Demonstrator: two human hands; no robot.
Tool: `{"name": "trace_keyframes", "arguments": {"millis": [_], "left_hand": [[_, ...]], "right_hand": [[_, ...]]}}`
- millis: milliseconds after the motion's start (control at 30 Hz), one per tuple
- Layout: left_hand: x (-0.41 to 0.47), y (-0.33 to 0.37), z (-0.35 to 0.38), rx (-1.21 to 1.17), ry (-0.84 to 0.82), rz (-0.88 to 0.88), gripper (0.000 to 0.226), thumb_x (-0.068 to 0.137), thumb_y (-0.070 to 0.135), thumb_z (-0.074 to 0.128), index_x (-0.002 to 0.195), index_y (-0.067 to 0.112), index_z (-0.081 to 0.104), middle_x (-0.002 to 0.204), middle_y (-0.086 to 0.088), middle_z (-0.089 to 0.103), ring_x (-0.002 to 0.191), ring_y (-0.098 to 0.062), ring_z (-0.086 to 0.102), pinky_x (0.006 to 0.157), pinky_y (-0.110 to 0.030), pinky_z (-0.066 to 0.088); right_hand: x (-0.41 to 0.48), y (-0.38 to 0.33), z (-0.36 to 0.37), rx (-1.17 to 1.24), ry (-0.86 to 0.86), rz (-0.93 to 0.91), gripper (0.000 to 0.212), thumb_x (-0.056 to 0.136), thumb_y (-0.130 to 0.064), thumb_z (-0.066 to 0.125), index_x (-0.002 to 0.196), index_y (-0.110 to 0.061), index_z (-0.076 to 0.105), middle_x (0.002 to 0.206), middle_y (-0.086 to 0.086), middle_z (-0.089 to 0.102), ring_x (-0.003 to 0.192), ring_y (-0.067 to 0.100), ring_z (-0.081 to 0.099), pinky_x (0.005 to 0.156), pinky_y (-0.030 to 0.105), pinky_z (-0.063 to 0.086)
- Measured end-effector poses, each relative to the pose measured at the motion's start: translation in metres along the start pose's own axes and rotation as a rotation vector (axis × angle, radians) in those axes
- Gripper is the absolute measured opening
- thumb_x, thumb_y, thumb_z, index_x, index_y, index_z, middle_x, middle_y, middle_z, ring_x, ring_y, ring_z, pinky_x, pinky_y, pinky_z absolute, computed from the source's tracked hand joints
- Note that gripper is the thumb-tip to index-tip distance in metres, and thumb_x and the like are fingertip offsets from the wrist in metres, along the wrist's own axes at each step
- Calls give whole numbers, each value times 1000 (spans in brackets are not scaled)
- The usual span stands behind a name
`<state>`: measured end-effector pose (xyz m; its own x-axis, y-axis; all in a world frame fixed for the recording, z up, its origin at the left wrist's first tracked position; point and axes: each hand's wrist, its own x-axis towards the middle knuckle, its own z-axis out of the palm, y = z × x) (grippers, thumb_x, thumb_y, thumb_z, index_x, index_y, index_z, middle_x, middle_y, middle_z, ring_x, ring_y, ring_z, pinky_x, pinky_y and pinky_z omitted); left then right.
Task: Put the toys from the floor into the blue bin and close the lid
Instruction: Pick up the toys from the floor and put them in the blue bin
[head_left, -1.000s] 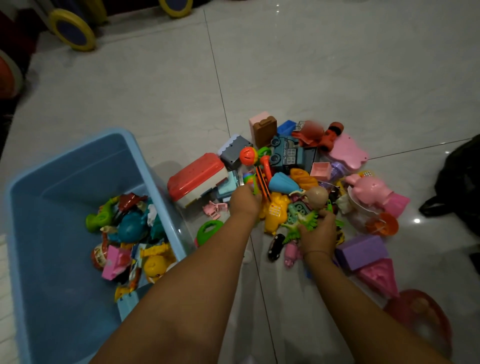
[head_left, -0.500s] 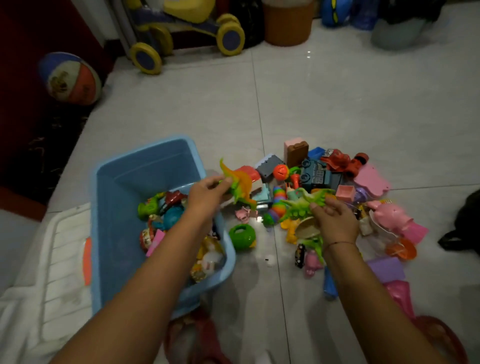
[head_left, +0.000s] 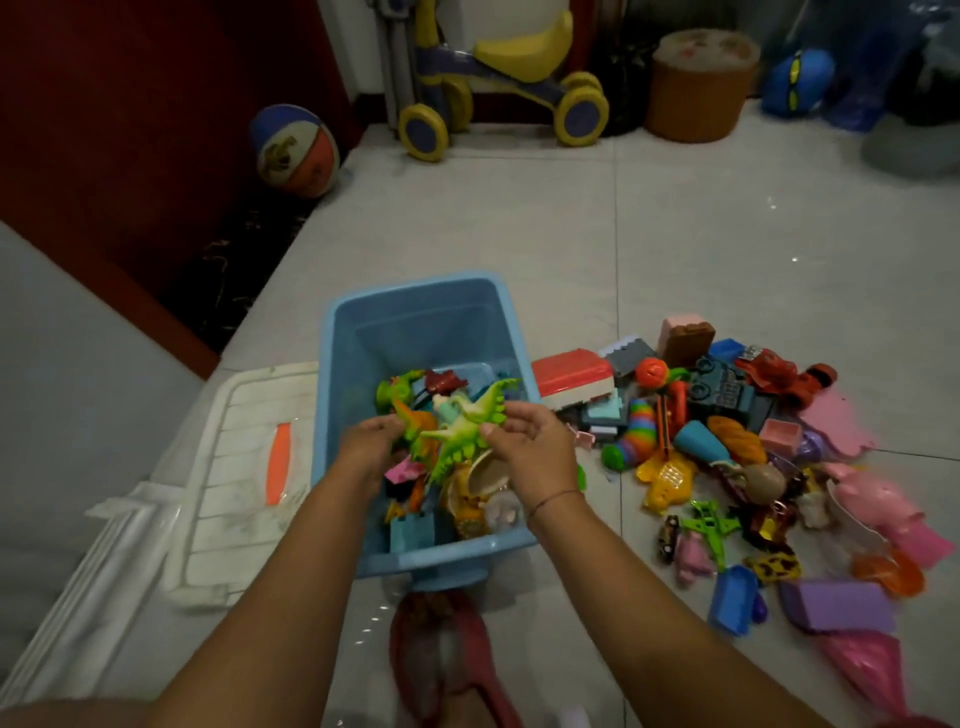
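Noting the shift since half a second back: both arms have swung left off the heap and now hang over the blue bin (head_left: 415, 288). Left to right from there.

Lid (head_left: 234, 415): white, with an orange handle strip, flat on the floor just left of the bin. Not yet on.

Left grip (head_left: 370, 441): over the bin's near-left part, fingers curled round the orange dinosaur (head_left: 415, 415). Half a second ago this toy was only at the bin's right rim. Now it is well inside the opening, above the toys already in.

Green dinosaur (head_left: 460, 434): over the bin's middle, above the load. Its long axis runs diagonally, from low by the bin's near wall up toward the far-right corner. A spiked end points at that corner; head or tail, I cannot tell.

Right grip (head_left: 524, 447): over the bin's right half, thumb and fingertips pinching the green dinosaur at mid-body. A second ago it was down in the heap right of the bin.

Pile of toys (head_left: 670, 467): on the floor right of the bin, still large.

Judgement: both dinosaurs are placed to drop. That makes two more pieces off the floor, with plenty left and the lid to go on last.
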<state>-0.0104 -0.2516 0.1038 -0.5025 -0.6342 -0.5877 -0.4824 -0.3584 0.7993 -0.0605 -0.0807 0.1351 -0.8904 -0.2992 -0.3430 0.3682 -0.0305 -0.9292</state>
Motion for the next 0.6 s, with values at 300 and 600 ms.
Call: {"name": "trace_keyframes", "arguments": {"millis": [300, 600], "left_hand": [[2, -4, 7, 286, 102, 180, 33, 92, 20, 56, 116, -2, 61, 118, -21, 63, 100, -29, 60, 73, -24, 44], [-95, -14, 148, 460, -414, 629, 29, 83, 16, 69, 110, 8, 63, 103, -2, 61, 90, -8, 57, 86, -19, 48]], "right_hand": [[1, 21, -10, -335, -163, 10, 47, 80, -6, 67, 124, -12, 51, 127, 6, 46, 115, 15, 46, 95, 28, 46], [-1, 48, -165, -518, 229, -115, 27, 78, -5, 68, 101, -15, 58, 113, 14, 56, 94, 21, 57, 71, 16, 47]]}}
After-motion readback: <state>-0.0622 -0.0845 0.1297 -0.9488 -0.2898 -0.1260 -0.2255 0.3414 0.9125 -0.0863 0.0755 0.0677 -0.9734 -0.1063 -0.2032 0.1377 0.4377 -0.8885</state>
